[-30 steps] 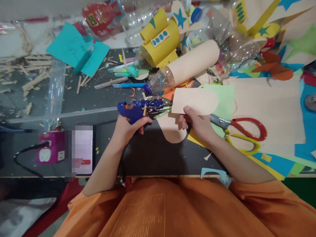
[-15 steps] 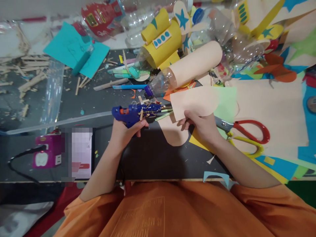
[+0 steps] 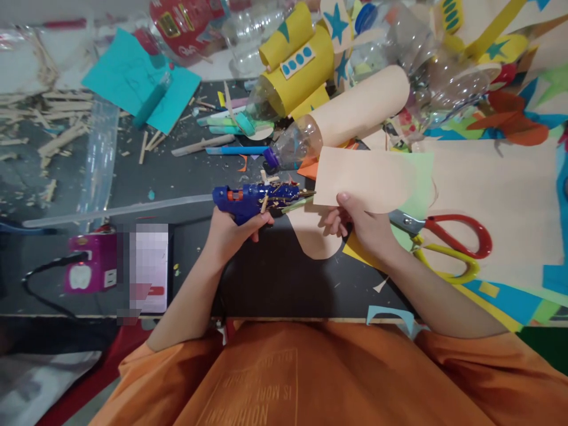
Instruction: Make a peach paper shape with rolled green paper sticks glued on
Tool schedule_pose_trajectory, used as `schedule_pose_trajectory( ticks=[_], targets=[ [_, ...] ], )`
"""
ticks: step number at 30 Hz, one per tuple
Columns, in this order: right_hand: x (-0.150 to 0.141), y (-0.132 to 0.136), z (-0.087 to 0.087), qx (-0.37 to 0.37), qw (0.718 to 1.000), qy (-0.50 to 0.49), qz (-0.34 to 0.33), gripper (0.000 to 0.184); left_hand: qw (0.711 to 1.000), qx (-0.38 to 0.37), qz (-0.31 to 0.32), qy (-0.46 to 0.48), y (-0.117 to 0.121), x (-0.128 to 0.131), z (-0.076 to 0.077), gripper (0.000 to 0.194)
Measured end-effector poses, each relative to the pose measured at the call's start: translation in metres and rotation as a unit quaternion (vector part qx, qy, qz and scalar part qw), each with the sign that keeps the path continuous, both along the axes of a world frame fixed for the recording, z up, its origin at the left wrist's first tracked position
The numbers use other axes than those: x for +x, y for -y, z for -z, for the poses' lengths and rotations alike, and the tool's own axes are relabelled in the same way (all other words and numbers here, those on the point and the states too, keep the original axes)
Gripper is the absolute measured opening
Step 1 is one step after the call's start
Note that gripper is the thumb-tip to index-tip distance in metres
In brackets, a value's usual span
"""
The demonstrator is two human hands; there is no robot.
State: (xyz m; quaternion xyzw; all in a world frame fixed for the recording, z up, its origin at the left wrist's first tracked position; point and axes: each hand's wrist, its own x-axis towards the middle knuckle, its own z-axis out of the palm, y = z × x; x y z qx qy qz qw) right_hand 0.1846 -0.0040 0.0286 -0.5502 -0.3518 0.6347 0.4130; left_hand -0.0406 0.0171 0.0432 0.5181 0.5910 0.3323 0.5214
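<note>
My left hand (image 3: 235,231) is wrapped round the handle of a blue hot glue gun (image 3: 255,198), its nozzle pointing right. A long clear glue stick (image 3: 128,210) trails out of the gun's back end. Between thumb and fingers, my right hand (image 3: 361,225) pinches a cream paper piece (image 3: 368,177) with one rounded end. The nozzle is at the straight left edge of this paper; whether they touch I cannot tell. Below it on the table lies a second rounded cream paper piece (image 3: 317,236), partly covered.
Scissors (image 3: 457,236) with red and yellow handles lie right of my right hand. Behind stand a paper-wrapped bottle (image 3: 359,109) and a yellow-wrapped bottle (image 3: 302,74). On the left are a purple power adapter (image 3: 91,263), a phone (image 3: 153,266) and wood scraps (image 3: 62,142).
The paper in my right hand tilted a little, then levelled again, its left edge beside the nozzle. The glue gun shifted slightly left and back right. Both grips are unchanged.
</note>
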Motion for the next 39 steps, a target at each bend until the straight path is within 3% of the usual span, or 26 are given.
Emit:
schedule_pose_trajectory(
  ticks=[21,39],
  targets=[
    [0.0037,0.0010,0.0023,0.045,0.997,0.065,-0.010,0.054,0.997,-0.007,0.025,-0.067,0.0005,0.0013,-0.0088,0.014],
    [0.0039,0.0008,0.0029,0.044,0.997,0.064,-0.006,0.054,0.996,-0.004,0.044,-0.077,0.0022,-0.0029,-0.0047,0.020]
  ],
)
